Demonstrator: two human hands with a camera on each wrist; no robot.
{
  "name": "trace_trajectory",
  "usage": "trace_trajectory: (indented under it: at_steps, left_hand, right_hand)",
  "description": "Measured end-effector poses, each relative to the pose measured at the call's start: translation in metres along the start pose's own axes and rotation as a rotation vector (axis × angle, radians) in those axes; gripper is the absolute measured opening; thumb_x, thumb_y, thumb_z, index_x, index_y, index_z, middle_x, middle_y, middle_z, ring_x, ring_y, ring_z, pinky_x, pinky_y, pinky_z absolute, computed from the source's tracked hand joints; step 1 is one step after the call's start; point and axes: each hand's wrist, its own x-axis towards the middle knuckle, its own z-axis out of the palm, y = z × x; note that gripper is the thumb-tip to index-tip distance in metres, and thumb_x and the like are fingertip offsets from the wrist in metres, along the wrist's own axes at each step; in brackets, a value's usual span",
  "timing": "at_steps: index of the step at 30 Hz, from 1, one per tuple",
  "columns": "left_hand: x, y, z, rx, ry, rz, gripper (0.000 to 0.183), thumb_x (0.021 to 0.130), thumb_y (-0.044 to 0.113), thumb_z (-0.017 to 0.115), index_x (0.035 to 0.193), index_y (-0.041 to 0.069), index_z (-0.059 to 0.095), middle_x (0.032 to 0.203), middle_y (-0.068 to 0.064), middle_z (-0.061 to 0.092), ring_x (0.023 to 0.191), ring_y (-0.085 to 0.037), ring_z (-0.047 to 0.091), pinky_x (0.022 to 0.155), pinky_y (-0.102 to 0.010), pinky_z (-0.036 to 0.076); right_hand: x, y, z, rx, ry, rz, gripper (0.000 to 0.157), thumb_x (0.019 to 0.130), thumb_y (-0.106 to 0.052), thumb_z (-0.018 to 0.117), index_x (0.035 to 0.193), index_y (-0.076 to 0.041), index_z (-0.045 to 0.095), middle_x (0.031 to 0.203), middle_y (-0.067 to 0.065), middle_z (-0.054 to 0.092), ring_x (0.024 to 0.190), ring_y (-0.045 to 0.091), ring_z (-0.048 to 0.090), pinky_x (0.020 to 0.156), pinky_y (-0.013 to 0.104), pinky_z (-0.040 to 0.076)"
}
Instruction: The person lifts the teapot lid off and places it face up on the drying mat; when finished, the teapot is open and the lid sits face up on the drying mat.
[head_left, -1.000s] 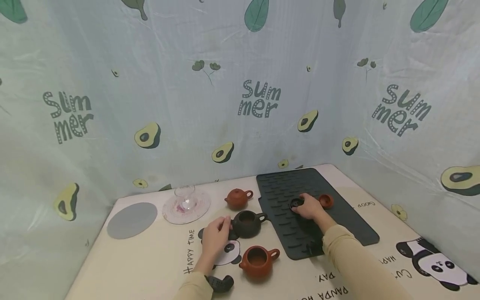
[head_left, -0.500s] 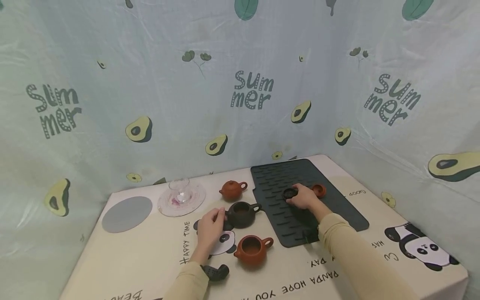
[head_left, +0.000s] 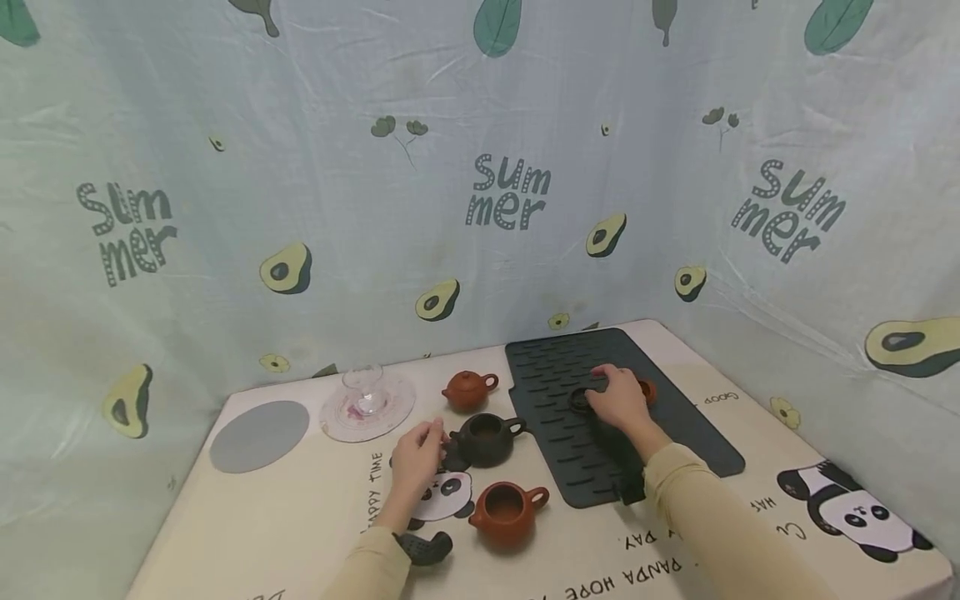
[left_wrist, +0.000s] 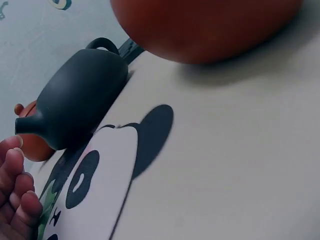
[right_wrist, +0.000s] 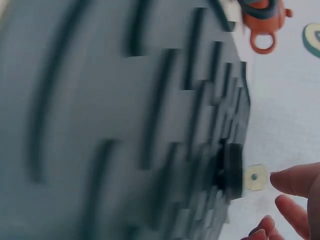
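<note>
A small round black teapot lid (head_left: 578, 401) lies on the dark ridged mat (head_left: 697, 433). My right hand (head_left: 622, 402) hovers just beside it, fingers loosely spread and apart from the lid (right_wrist: 233, 171) in the right wrist view. Partly behind that hand is a reddish-brown teapot lid (head_left: 649, 392). The lidless black teapot (head_left: 486, 442) stands left of the mat. Near its spout is my left hand (head_left: 417, 458), fingers loosely bent around nothing; whether a fingertip touches the spout I cannot tell. Closer to me stands a lidless reddish-brown teapot (head_left: 507, 518).
A lidded reddish-brown teapot (head_left: 468, 391) stands at the back. Left of it, a clear glass vessel (head_left: 365, 392) rests on a round patterned plate (head_left: 337, 421), beside a grey disc (head_left: 258, 437). Printed curtains rise behind and beside the table.
My right hand has let go of the black lid, which stays on the mat, and has moved slightly right. The left hand has drawn back a little from the black teapot's spout.
</note>
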Motion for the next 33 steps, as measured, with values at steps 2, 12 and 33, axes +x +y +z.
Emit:
trace_trajectory:
  at_steps: [2, 12, 33]
  left_hand:
    - [-0.001, 0.000, -0.002, -0.018, 0.007, -0.013, 0.037, 0.109, 0.032, 0.050, 0.089, 0.007, 0.068, 0.068, -0.001, 0.058, 0.067, -0.018, 0.054, 0.067, -0.035, 0.040]
    - [0.013, 0.008, -0.012, -0.103, -0.113, -0.139, 0.039, 0.109, 0.036, 0.048, 0.101, 0.002, 0.066, 0.067, -0.001, 0.056, 0.053, -0.014, 0.049, 0.051, -0.028, 0.041]
    - [0.069, 0.021, -0.005, -0.330, -0.251, -0.349, 0.046, 0.110, 0.038, 0.044, 0.124, -0.006, 0.051, 0.077, -0.003, 0.054, 0.057, -0.013, 0.052, 0.053, -0.027, 0.049]
  right_hand:
    - [0.004, -0.006, 0.001, 0.017, 0.018, -0.015, 0.041, 0.098, -0.017, 0.063, 0.135, 0.000, 0.058, 0.145, 0.035, 0.042, 0.127, 0.052, 0.046, 0.096, 0.063, 0.041]
    - [0.022, -0.043, 0.018, 0.001, -0.090, -0.104, 0.031, 0.096, -0.014, 0.065, 0.125, -0.002, 0.066, 0.138, 0.029, 0.052, 0.118, 0.046, 0.055, 0.090, 0.056, 0.045]
    - [0.041, -0.125, 0.050, -0.229, -0.310, -0.308, 0.033, 0.100, -0.022, 0.065, 0.130, -0.007, 0.065, 0.124, 0.014, 0.066, 0.107, 0.030, 0.064, 0.089, 0.046, 0.052]
